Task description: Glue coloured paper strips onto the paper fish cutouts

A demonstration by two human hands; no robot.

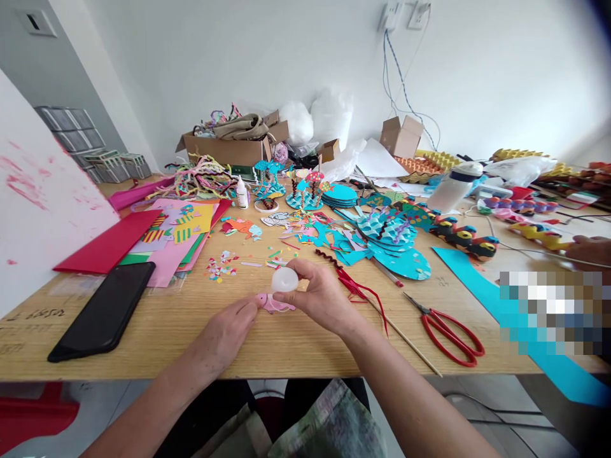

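My right hand (317,296) is closed around a white glue bottle (285,280), seen from its round base, tipped down over a small pink paper fish (279,305). The fish lies flat on the wooden table (305,350). At the fish's left end, my left hand (231,334) has its fingertips together on the paper edge. Paper dots (222,266) and thin scraps are scattered just beyond the hands. The bottle's tip is hidden by my right fingers and the bottle itself.
A black phone (102,312) and coloured paper (112,242) lie left. Red scissors (451,334), a wooden stick (410,340) and red pipe cleaners (365,289) lie right. Blue paper crafts (386,235) stand behind. Another person's hand (592,250) is at the far right.
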